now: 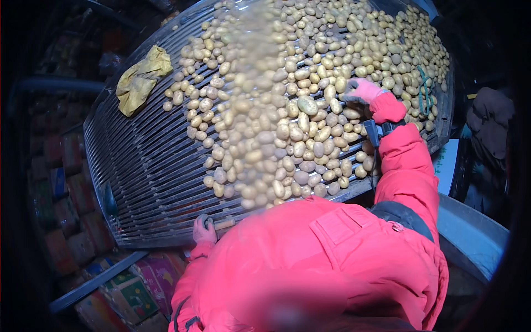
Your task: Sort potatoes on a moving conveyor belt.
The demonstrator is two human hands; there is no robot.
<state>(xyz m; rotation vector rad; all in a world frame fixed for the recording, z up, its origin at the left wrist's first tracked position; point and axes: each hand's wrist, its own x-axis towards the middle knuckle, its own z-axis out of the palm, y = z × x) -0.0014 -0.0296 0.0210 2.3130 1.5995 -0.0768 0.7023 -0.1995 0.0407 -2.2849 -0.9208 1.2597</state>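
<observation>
Many potatoes [308, 106] lie spread over a slatted metal sorting table [137, 166]. My right hand [361, 90], in a pink glove with grey fingertips, is over the potatoes at the right, its fingers curled beside one; whether it grips anything is not clear. At the table's near edge my left hand [204, 229], gloved alike, rests by a short wooden handle [224, 224]; its hold on the handle cannot be made out. A smear blurs a vertical strip of potatoes in the middle.
A crumpled yellow sack [143, 81] lies on the slats at the far left. A green strap [425, 91] lies among potatoes at the right. Printed cartons [132, 296] are stacked below left, beside a metal rail [97, 282]. A blue-grey container [473, 232] stands at the lower right.
</observation>
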